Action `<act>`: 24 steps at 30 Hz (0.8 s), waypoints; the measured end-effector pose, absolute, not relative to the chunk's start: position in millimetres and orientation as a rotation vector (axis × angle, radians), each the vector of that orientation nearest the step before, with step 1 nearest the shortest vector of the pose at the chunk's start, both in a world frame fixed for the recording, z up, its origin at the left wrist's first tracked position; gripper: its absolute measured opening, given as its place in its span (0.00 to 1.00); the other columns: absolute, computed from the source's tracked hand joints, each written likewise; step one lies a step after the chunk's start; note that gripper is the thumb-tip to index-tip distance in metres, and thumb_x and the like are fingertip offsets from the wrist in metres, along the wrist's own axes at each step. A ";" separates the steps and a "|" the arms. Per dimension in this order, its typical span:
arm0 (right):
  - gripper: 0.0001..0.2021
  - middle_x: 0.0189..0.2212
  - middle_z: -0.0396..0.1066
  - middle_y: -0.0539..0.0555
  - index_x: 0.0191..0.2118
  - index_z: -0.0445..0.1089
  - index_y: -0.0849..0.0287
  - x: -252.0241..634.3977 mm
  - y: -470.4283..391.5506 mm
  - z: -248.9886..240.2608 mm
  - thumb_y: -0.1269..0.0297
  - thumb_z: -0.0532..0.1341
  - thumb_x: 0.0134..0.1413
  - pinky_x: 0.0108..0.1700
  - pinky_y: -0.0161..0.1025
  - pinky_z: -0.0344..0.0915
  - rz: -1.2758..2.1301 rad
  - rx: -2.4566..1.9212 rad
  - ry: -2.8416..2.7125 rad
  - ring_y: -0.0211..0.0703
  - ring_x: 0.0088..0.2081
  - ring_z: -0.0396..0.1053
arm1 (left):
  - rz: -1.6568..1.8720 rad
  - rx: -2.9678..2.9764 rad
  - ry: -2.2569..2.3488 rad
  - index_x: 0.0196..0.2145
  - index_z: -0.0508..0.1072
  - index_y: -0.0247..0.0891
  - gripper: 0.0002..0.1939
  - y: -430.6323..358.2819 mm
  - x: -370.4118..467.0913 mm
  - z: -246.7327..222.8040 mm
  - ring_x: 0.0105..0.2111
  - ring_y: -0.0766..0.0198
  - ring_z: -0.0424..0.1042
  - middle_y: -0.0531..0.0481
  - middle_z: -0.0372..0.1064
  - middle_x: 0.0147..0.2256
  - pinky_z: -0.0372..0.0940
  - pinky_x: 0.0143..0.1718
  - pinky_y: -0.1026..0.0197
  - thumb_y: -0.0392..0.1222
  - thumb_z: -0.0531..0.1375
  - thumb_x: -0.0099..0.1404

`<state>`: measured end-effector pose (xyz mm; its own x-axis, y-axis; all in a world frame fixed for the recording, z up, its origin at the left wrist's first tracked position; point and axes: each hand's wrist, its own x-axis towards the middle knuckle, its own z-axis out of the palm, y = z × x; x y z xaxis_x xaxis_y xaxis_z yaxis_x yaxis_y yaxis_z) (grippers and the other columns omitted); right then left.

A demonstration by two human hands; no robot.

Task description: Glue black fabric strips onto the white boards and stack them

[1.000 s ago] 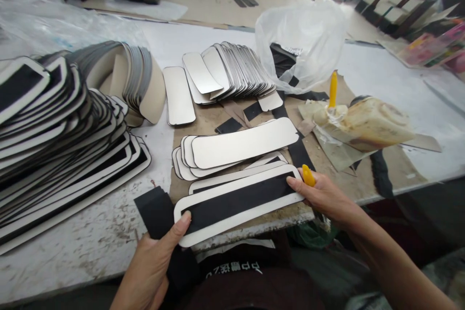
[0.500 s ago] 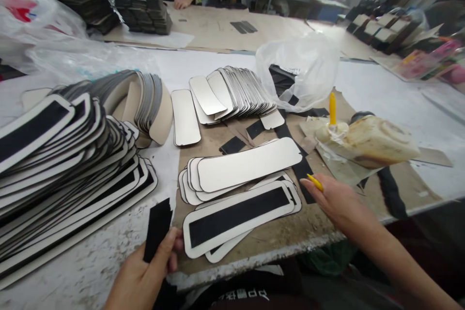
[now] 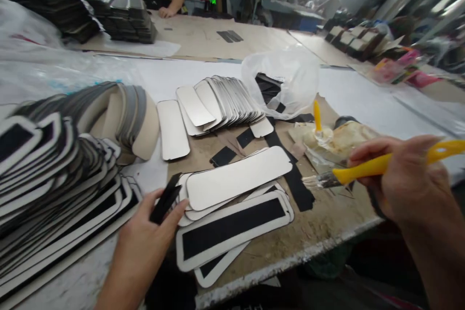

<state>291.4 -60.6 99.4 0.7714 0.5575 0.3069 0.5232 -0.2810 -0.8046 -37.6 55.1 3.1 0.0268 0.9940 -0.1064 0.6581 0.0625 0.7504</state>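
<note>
My right hand (image 3: 410, 184) is closed around the yellow handle of a brush (image 3: 366, 170). Its bristles, coated in whitish paste, point left above a black strip lying on the table. My left hand (image 3: 145, 237) grips some black strips (image 3: 167, 201) between thumb and fingers, at the left end of a small stack of pale rounded panels (image 3: 240, 174). Nearer to me lies a pale panel with a black inset (image 3: 232, 230), partly covering another like it. Beyond my right hand, a second yellow-handled brush (image 3: 317, 115) stands in a paste-smeared container (image 3: 343, 138), partly hidden by that hand.
A large stack of black-inset panels (image 3: 54, 203) fills the left side, with curved beige pieces (image 3: 143, 126) behind. Farther back are a fanned row of pale panels (image 3: 228, 99) and a plastic bag (image 3: 301, 80) with black pieces. Another person's hand (image 3: 167, 11) rests on the far table.
My right hand has moved right and up, and the brush now shows with bristles pointing left. My left hand has risen with the black strips to the pale panels' end. The view has shifted.
</note>
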 end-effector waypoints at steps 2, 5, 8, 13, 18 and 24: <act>0.31 0.20 0.65 0.54 0.23 0.69 0.55 270.3 -44.3 92.1 0.33 0.45 0.51 0.15 0.38 0.52 0.254 -1.749 -0.778 0.39 0.16 0.59 | 0.637 1.602 1.698 0.43 0.72 0.42 0.23 50.9 -30.6 5.0 0.38 0.51 0.72 0.49 0.75 0.36 0.64 0.39 0.56 0.56 0.62 0.53; 0.28 0.24 0.66 0.53 0.28 0.70 0.55 231.6 -21.7 77.2 0.35 0.49 0.51 0.17 0.36 0.56 0.730 -1.516 -0.834 0.37 0.19 0.62 | 0.685 1.516 1.592 0.44 0.71 0.40 0.21 46.1 -28.2 3.8 0.42 0.54 0.71 0.47 0.74 0.40 0.62 0.44 0.56 0.54 0.60 0.57; 0.20 0.25 0.67 0.50 0.32 0.70 0.57 197.0 -7.3 61.6 0.43 0.57 0.52 0.23 0.33 0.61 1.008 -1.409 -0.892 0.35 0.22 0.64 | 0.749 1.450 1.521 0.44 0.70 0.39 0.19 42.6 -30.1 2.1 0.41 0.56 0.71 0.48 0.73 0.41 0.62 0.45 0.57 0.52 0.60 0.58; 0.13 0.23 0.68 0.48 0.32 0.67 0.59 169.4 4.0 41.4 0.53 0.64 0.51 0.26 0.31 0.64 1.086 -1.413 -0.837 0.34 0.24 0.66 | 0.793 1.432 1.449 0.47 0.70 0.40 0.19 39.9 -33.2 1.6 0.43 0.57 0.71 0.49 0.73 0.42 0.62 0.48 0.57 0.50 0.59 0.60; 0.13 0.20 0.69 0.48 0.32 0.66 0.59 164.9 7.2 29.9 0.54 0.63 0.53 0.25 0.30 0.63 1.004 -1.516 -0.845 0.34 0.22 0.67 | 0.805 1.523 1.396 0.53 0.68 0.40 0.22 41.2 -33.8 3.3 0.50 0.60 0.68 0.49 0.70 0.50 0.58 0.54 0.60 0.44 0.58 0.61; 0.13 0.20 0.69 0.48 0.32 0.65 0.60 160.8 6.2 34.7 0.53 0.62 0.53 0.27 0.34 0.65 0.941 -1.568 -0.923 0.36 0.22 0.67 | 0.675 1.635 1.282 0.45 0.75 0.40 0.16 46.7 -35.9 4.3 0.47 0.60 0.71 0.52 0.74 0.44 0.61 0.52 0.62 0.38 0.55 0.59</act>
<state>160.8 6.2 34.7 0.3956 0.9115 -0.1126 0.0958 -0.1629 -0.9820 -35.9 46.7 4.3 0.3068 0.9447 -0.1156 0.4398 -0.0330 0.8975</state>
